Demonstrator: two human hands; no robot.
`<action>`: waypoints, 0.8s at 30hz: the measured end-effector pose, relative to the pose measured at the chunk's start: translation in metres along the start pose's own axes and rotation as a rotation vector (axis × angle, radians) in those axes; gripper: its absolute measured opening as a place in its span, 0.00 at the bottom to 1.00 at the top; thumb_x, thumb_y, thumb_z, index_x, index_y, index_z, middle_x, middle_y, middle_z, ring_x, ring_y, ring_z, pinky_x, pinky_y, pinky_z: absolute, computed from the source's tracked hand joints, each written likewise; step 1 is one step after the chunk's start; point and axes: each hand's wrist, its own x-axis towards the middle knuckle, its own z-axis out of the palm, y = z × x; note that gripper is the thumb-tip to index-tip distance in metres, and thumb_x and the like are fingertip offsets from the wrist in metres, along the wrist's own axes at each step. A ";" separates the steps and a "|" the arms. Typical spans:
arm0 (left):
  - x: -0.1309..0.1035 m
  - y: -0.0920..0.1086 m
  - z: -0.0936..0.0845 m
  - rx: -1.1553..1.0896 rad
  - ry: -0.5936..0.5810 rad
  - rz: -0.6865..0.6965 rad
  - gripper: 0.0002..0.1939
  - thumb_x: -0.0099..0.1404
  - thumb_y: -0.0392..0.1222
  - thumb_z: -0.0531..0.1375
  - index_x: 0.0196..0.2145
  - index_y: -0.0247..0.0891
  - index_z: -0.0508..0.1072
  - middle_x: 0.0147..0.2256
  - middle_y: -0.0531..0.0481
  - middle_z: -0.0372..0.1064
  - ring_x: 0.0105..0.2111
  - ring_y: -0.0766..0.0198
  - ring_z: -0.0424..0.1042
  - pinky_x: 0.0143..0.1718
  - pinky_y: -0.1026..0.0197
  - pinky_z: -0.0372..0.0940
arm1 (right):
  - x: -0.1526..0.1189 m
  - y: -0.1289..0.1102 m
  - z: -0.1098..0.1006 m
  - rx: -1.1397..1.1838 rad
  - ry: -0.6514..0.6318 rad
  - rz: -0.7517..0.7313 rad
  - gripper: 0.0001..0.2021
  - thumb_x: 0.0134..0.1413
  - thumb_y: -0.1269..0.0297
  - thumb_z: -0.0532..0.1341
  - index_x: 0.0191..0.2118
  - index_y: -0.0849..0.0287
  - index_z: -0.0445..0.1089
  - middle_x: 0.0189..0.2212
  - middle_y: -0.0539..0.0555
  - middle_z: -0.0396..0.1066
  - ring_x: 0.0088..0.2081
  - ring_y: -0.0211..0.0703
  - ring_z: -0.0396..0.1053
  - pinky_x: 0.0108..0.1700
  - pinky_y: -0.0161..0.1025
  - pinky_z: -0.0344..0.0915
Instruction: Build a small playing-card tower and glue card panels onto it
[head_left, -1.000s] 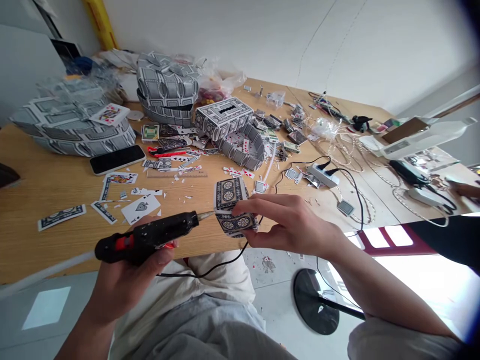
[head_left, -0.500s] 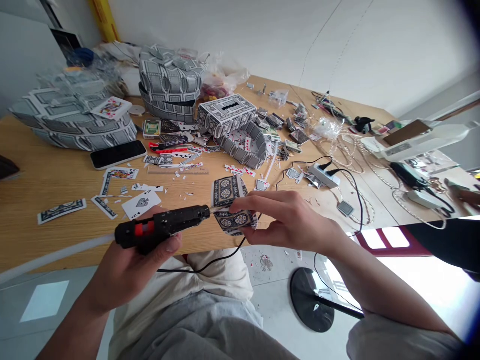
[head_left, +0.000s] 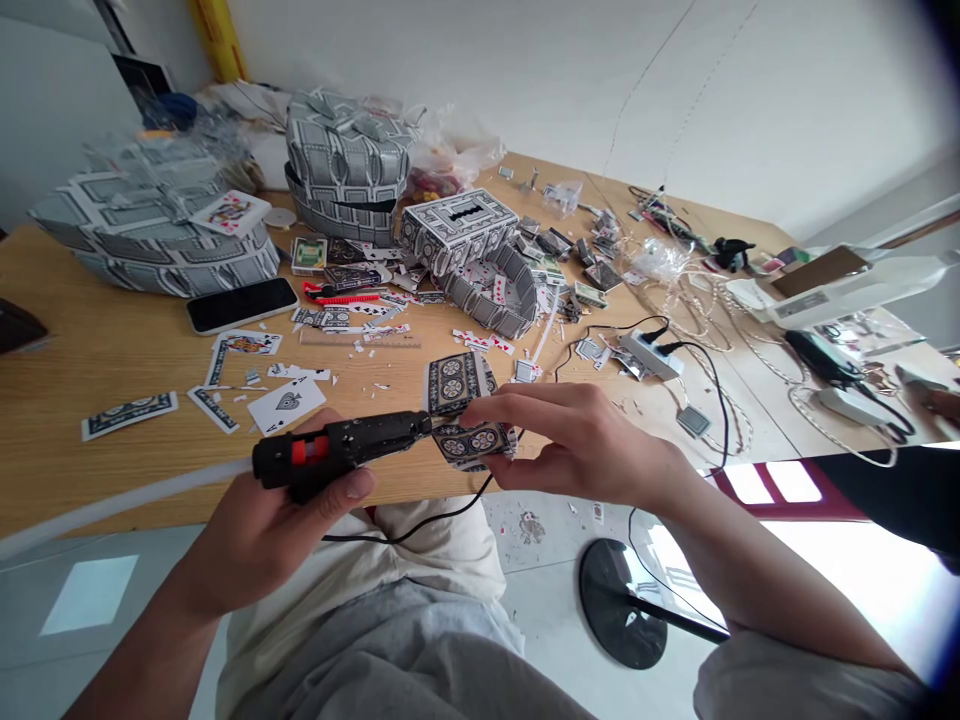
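Observation:
My left hand [head_left: 281,525] is wrapped round a black hot glue gun [head_left: 349,445], with a long white glue stick [head_left: 142,505] trailing out of its back. The gun's nozzle points right and meets a small piece made of patterned playing cards [head_left: 454,384] at the table's front edge. My right hand [head_left: 574,440] pinches that card piece from the right, thumb below and fingers above; part of it is hidden behind the fingers. Left of it on the table lie an ace of spades [head_left: 289,402] and cut card strips [head_left: 129,415].
A phone [head_left: 241,305], a red-handled cutter [head_left: 341,296] and a ruler [head_left: 360,340] lie farther back. Card-built boxes [head_left: 461,225] stand behind them. A power strip [head_left: 651,355] with cords sits to the right. At the far right edge another person's hand [head_left: 943,402] shows.
The glue gun has shifted slightly right, its nozzle further in at the card piece. My right hand and the card piece stay nearly still. The view has tilted a little.

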 end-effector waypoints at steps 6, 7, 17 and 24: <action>0.003 0.006 -0.002 0.110 -0.095 0.081 0.12 0.71 0.53 0.67 0.41 0.42 0.78 0.29 0.54 0.74 0.25 0.64 0.65 0.29 0.63 0.65 | 0.001 0.000 -0.001 0.005 -0.012 0.005 0.14 0.70 0.70 0.67 0.59 0.60 0.73 0.43 0.57 0.81 0.36 0.39 0.76 0.37 0.35 0.72; 0.003 0.006 -0.003 0.118 -0.095 0.087 0.12 0.71 0.53 0.68 0.42 0.43 0.78 0.29 0.54 0.75 0.25 0.64 0.65 0.29 0.63 0.65 | 0.001 -0.001 -0.001 0.005 -0.011 0.005 0.14 0.70 0.70 0.67 0.59 0.60 0.73 0.43 0.57 0.81 0.36 0.39 0.76 0.36 0.35 0.71; 0.006 0.009 -0.005 0.172 -0.081 0.105 0.13 0.70 0.54 0.68 0.36 0.42 0.80 0.23 0.53 0.72 0.20 0.64 0.64 0.21 0.63 0.60 | 0.000 0.001 -0.001 0.007 0.001 0.004 0.15 0.70 0.70 0.67 0.59 0.60 0.74 0.43 0.57 0.81 0.35 0.39 0.76 0.36 0.35 0.72; 0.003 0.007 -0.013 0.150 -0.058 0.082 0.14 0.67 0.55 0.71 0.35 0.43 0.80 0.25 0.52 0.73 0.20 0.63 0.63 0.20 0.62 0.59 | 0.000 0.001 -0.001 0.004 -0.006 0.007 0.14 0.71 0.69 0.67 0.59 0.59 0.74 0.44 0.57 0.81 0.37 0.39 0.77 0.36 0.36 0.72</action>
